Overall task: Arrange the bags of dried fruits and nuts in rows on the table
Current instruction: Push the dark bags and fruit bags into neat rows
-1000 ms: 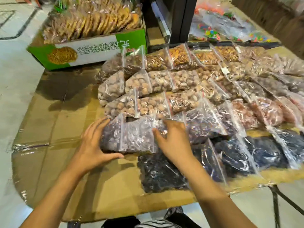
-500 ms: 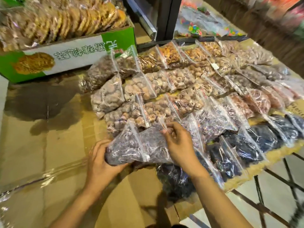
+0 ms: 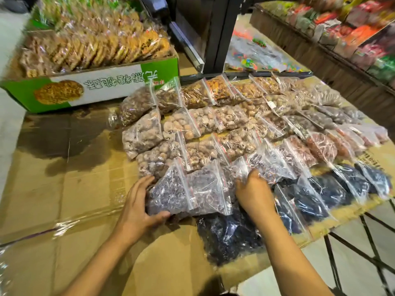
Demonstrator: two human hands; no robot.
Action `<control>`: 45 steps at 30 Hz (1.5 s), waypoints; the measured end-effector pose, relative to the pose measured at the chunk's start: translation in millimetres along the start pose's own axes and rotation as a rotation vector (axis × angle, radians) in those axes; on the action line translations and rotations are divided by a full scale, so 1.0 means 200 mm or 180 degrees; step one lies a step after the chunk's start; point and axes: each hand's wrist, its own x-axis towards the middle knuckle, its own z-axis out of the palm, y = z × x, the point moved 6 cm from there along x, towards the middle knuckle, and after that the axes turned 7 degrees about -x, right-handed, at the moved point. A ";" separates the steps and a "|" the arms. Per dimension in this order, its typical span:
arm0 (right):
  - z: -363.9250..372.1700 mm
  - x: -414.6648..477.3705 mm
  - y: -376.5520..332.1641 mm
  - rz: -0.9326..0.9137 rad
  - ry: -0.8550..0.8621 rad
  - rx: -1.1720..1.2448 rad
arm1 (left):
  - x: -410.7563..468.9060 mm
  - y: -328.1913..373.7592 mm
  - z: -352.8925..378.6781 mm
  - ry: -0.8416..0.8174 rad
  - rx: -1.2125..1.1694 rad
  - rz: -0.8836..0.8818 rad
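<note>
1. The left hand (image 3: 136, 207) is cupped against the left end of a clear zip-top plastic bag of purplish dried fruit (image 3: 171, 195); the thumb is tucked under the near edge, the fingers (image 3: 143, 182) are spread along the far corner. The bag is gripped loosely between thumb and fingers.
2. The right hand (image 3: 254, 194) is laid palm-down at the right end of the same purplish row, fingertips pressed into a second clear bag of the purplish fruit (image 3: 264, 165). Whether anything is pinched cannot be told; the fingers are curled and partly hidden by plastic.
3. Between the two hands a third clear purplish bag (image 3: 208, 192) is seen, overlapped by the one at the left.
4. Beyond the fingertips, rows of clear bags of pale brown round nuts (image 3: 201, 124) are laid overlapping, with orange-brown bags (image 3: 218, 90) farther still.
5. Under and to the right of the right wrist, clear bags of dark blue-black dried fruit (image 3: 228, 236) are lined up along the near edge.
6. All bags rest on a table covered with flattened brown cardboard (image 3: 70, 189).
7. Far left of the left hand a green-and-white cardboard box of wrapped biscuits (image 3: 106, 86) is noted.
</note>
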 end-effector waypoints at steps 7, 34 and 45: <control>-0.04 -0.03 0.02 -0.0059 0.0296 0.1209 | 0.07 0.23 0.14 -0.0330 0.0657 0.0734; -0.19 0.59 -0.94 -0.0957 -0.0613 0.1449 | 0.95 -0.07 -0.32 0.0377 0.0350 -0.0311; -0.10 0.84 -1.18 -0.1079 0.0262 0.1629 | 1.06 -0.19 -0.33 0.0969 0.0618 -0.0049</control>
